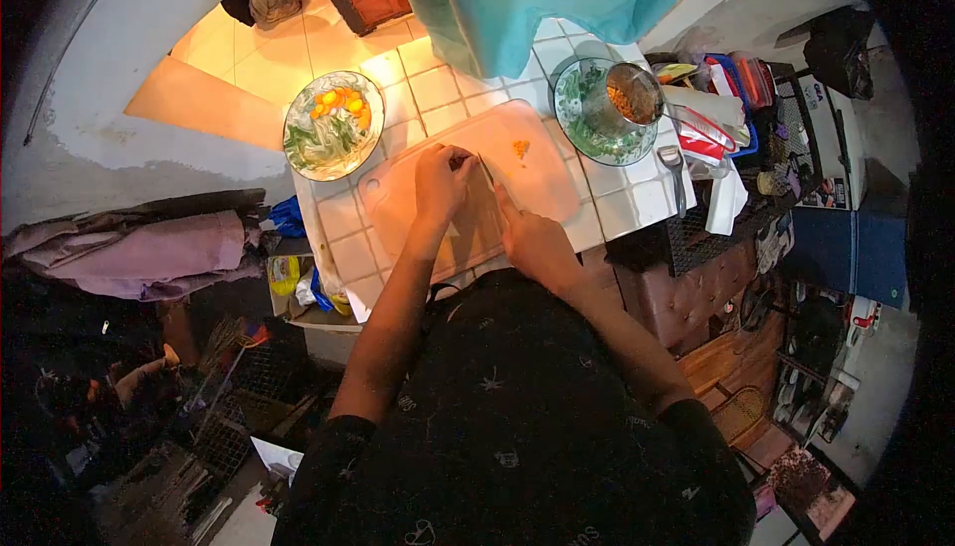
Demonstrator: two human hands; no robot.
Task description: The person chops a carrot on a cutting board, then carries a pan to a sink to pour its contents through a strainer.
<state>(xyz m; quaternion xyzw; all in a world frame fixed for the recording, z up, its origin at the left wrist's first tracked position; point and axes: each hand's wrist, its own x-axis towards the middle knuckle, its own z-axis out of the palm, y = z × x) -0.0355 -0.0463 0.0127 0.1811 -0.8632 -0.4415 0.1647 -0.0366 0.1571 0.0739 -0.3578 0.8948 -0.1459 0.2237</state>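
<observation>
Tiled counter [435, 89], yolks [339, 98] in dish [338, 175], orange bits [620, 101] in container [648, 94]

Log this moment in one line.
right hand: grips thin dark-bladed knife; left hand: curled beside blade, grasp unclear; pale pink rectangular cutting board: small orange pieces right of blade

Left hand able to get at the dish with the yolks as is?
Probably yes: only cutting board and tiles seem to lie between the left hand and the dish.
</observation>
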